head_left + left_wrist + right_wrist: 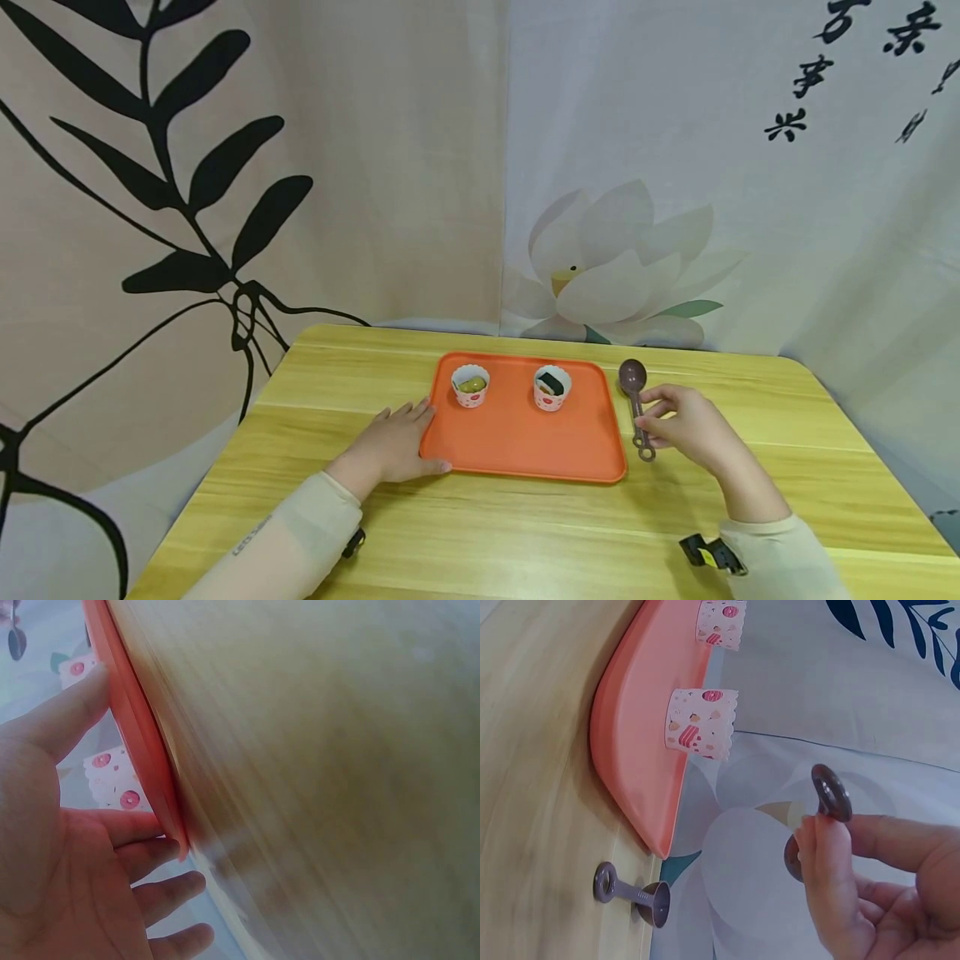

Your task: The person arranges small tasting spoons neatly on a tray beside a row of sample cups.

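Note:
My left hand [392, 447] lies spread at the left end of an orange tray [525, 446], its fingers at the side edge and its thumb by the front edge. In the right wrist view, my right hand [889, 889] pinches a brown measuring spoon [832, 793], its bowl partly hidden behind the fingers. A second brown measuring spoon [632, 894] lies on the table below it. From the head view the two spoons overlap beside the tray's right edge. On the tray stand a paper cup [471, 398] with something yellow-green inside and another paper cup [551, 402] with a black-and-white piece.
The yellow wood-grain table [525, 542] ends at a back edge just behind the tray. A pale curtain [420, 167] with printed leaves and a lotus hangs behind it. Black devices are strapped at both wrists.

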The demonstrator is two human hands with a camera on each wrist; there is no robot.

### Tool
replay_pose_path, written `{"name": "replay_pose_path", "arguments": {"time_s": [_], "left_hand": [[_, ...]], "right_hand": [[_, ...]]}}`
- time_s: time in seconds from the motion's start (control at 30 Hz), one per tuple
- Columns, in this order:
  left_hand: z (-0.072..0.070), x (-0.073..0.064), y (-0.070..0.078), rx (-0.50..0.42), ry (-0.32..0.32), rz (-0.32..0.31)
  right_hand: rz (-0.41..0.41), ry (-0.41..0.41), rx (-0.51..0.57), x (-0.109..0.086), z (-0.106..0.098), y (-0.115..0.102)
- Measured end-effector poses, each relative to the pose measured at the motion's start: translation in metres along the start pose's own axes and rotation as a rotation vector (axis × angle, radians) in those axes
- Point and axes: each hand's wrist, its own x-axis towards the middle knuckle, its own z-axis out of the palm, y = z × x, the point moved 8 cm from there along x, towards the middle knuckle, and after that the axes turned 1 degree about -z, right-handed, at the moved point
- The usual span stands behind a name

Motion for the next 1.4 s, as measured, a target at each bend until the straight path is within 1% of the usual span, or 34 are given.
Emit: {"name": "replay_pose_path", "arguments": {"time_s": [0.23, 0.5, 0.83, 1.1, 1.4], "left_hand": [[-0.001, -0.001, 0.001, 0.003, 0.003, 0.0], [-0.001, -0.001, 0.002, -0.007, 0.002, -0.002], [0.0, -0.001, 0.001, -0.009, 0.005, 0.001], [0.0, 0.0, 0.001, -0.003, 0.0, -0.004], [-0.004, -0.003, 0.004, -0.024, -0.002, -0.007]], "right_hand": [[-0.013, 0.011, 0.043, 0.002, 0.005, -0.008], [-0.026, 0.025, 0.029, 0.007, 0.014, -0.019], [0.006, 0.018, 0.061, 0.016, 0.029, -0.024], [0.009, 0.009, 0.124, 0.023, 0.045, -0.029], [0.01, 0.01, 0.169, 0.03, 0.063, -0.036]]}}
